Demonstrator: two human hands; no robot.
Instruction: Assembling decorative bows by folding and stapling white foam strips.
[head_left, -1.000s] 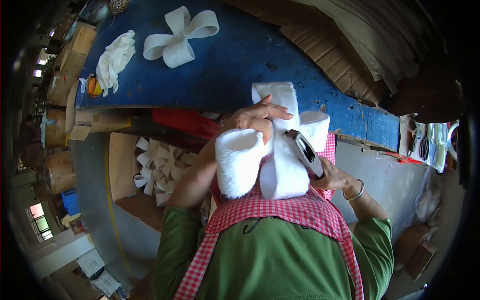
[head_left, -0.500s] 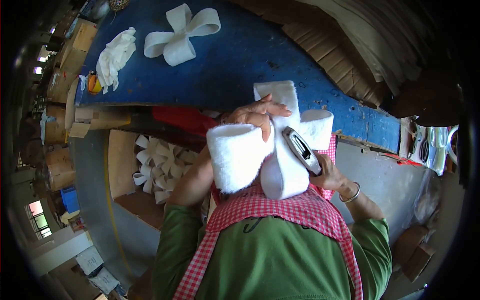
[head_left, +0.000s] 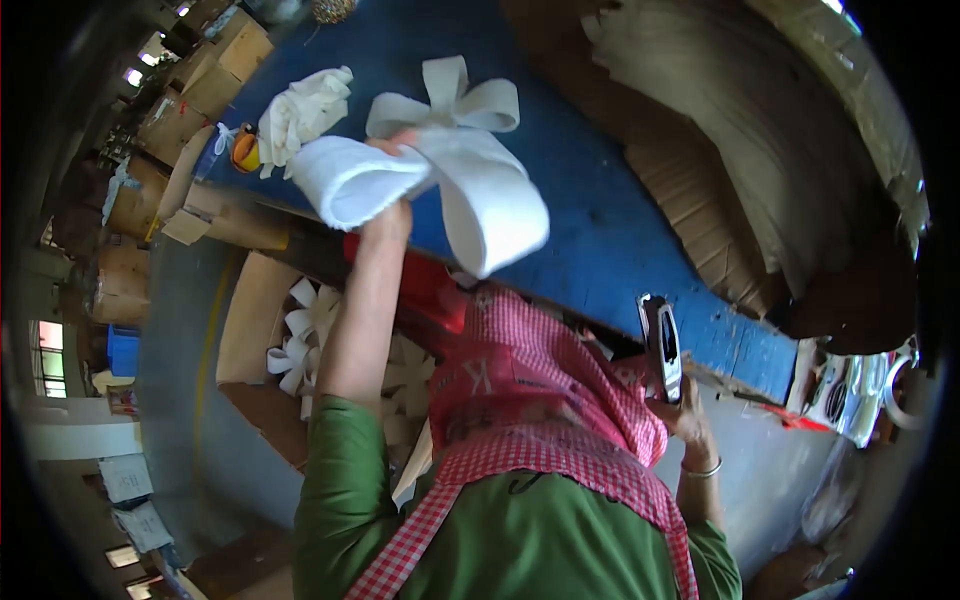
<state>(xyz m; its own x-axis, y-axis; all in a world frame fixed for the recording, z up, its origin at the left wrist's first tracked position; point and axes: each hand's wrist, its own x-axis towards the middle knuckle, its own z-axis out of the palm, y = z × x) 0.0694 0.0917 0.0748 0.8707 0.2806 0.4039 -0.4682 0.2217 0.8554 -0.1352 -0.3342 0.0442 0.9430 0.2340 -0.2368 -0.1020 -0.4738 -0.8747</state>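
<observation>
Nearest the viewer, a green shirt and a red-and-white checked apron [head_left: 560,400] are seen. At the near right, the right hand [head_left: 685,415] is closed around a metal stapler [head_left: 661,345], held apart from the bench edge. At the near left, below the bench, an open cardboard box [head_left: 250,320] is seen to contain several finished white looped bows [head_left: 305,335]. Farther off, the left hand [head_left: 395,150] is stretched out over the blue bench [head_left: 600,220] and is gripping a white looped felt bow [head_left: 430,190], which hangs above the surface rather than resting on it. Just beyond it, 1 completed bow [head_left: 445,100] lies on the bench, with a bundle of white cloth [head_left: 300,110] to its left. The step in hand is judged to be the setting down of a stapled bow; for the next move, a release of the grip beside the lying bow is called for.
</observation>
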